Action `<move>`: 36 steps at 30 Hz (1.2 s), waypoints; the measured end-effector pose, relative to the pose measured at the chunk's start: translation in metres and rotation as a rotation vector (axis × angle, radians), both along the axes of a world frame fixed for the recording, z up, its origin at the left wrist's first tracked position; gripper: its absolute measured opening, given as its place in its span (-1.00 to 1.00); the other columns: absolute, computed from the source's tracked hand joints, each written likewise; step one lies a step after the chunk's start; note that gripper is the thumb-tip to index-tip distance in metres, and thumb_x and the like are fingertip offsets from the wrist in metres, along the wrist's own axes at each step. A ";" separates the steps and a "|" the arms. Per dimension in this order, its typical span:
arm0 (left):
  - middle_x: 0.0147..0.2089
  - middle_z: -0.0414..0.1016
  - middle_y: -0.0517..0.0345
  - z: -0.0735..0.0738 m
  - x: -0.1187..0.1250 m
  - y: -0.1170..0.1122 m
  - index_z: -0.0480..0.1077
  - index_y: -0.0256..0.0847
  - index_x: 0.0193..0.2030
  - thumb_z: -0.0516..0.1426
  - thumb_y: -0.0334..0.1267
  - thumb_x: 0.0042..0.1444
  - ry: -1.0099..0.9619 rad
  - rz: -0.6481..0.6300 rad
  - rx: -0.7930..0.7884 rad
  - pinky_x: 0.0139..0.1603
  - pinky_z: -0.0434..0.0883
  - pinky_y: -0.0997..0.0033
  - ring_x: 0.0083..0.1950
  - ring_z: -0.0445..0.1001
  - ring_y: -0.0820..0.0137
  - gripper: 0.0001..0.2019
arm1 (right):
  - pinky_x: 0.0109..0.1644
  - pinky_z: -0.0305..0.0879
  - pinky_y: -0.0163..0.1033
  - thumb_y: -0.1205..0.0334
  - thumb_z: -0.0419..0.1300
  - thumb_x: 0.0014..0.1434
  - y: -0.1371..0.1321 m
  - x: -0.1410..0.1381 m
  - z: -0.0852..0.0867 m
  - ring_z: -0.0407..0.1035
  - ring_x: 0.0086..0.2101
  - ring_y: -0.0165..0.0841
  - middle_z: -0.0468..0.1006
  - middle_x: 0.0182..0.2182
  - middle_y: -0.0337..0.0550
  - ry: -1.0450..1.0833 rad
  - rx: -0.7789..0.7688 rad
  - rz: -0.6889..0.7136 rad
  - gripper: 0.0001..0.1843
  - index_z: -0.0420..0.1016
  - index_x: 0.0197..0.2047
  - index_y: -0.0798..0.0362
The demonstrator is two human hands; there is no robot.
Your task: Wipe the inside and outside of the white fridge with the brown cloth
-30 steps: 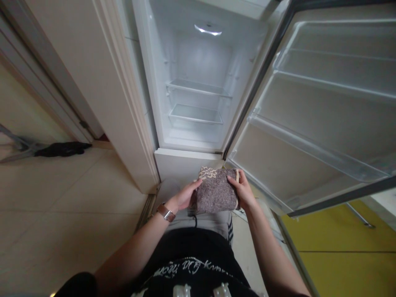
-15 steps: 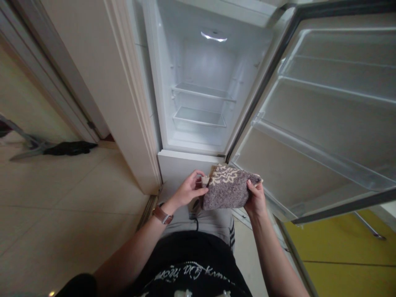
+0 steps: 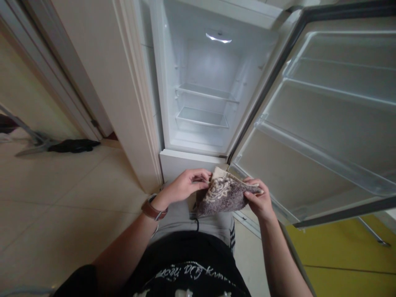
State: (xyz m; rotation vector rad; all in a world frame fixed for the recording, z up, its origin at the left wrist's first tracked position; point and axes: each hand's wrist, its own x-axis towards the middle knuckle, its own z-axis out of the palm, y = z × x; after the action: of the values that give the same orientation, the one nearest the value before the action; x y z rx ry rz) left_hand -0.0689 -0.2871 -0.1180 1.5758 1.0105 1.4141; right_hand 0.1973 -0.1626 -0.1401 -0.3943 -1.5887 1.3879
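Note:
A folded brown-grey cloth [image 3: 229, 197] with a cream pattern and a pale edge is held in front of my body, below the fridge opening. My right hand [image 3: 259, 199] pinches its right end, thumb on the near face and fingers behind. At the cloth's upper left corner, my left hand [image 3: 188, 185] has its thumb and fingers closed on the edge; part of those fingertips is hidden. The open fridge [image 3: 198, 154] stands just beyond the cloth, with bare glass shelves [image 3: 204, 117] and a lit lamp [image 3: 218, 39] inside.
The fridge door [image 3: 337, 123] with clear door racks swings wide to the right. Below it are yellow cabinet fronts [image 3: 343, 247]. A pale door frame [image 3: 130, 95] rises close on the left. A black bag-like thing [image 3: 74, 145] lies on the tiled floor [image 3: 71, 181].
The cloth has tilted and bent, showing more of its pale upper edge. My left hand has shifted its fingers onto the corner. The view has moved slightly left.

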 end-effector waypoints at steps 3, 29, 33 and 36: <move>-0.16 0.51 0.10 0.010 0.004 0.001 0.36 -0.21 -0.27 0.21 -0.11 0.30 -0.011 0.071 0.028 -0.03 0.38 0.36 -0.09 0.46 0.39 -0.78 | -0.21 0.25 -0.26 0.15 0.51 -0.02 -0.002 -0.003 0.004 0.37 -0.30 -0.34 0.51 -0.34 -0.22 0.049 0.044 0.023 -0.75 0.54 -0.31 -0.05; -0.07 0.51 0.20 -0.024 0.037 0.003 -0.04 0.08 0.40 0.40 -0.33 -0.08 -0.513 0.176 -0.273 0.00 0.48 0.31 -0.05 0.55 0.31 -0.02 | -0.03 0.41 -0.15 -0.07 0.52 -0.15 -0.004 -0.034 -0.022 0.47 -0.15 -0.23 0.60 -0.13 -0.17 -0.189 -0.358 -0.014 -0.27 0.45 0.07 -0.06; -0.02 0.59 0.16 -0.048 0.021 0.010 0.12 0.02 0.36 0.42 -0.33 -0.13 -0.678 0.134 -0.439 0.00 0.51 0.28 -0.03 0.59 0.28 -0.09 | -0.02 0.44 -0.08 0.05 0.59 -0.31 -0.015 -0.028 -0.055 0.53 -0.19 -0.17 0.65 -0.18 -0.11 -0.257 -0.651 0.188 -0.26 0.52 -0.02 0.01; -0.05 0.65 -0.04 -0.083 0.014 0.009 0.40 -0.23 0.15 0.42 -0.15 -0.11 -0.788 0.048 -0.676 0.10 0.51 0.13 0.02 0.62 0.13 -0.35 | 0.01 0.44 -0.09 0.17 0.58 -0.29 -0.024 -0.036 -0.073 0.52 -0.16 -0.19 0.65 -0.15 -0.13 -0.227 -0.666 0.072 -0.29 0.51 -0.02 0.01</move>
State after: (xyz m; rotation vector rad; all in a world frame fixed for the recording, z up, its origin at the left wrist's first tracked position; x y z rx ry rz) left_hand -0.0548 -0.2776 -0.2008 0.4373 0.8838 1.3421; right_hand 0.1613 -0.1869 -0.2128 -0.9207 -1.2825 1.9725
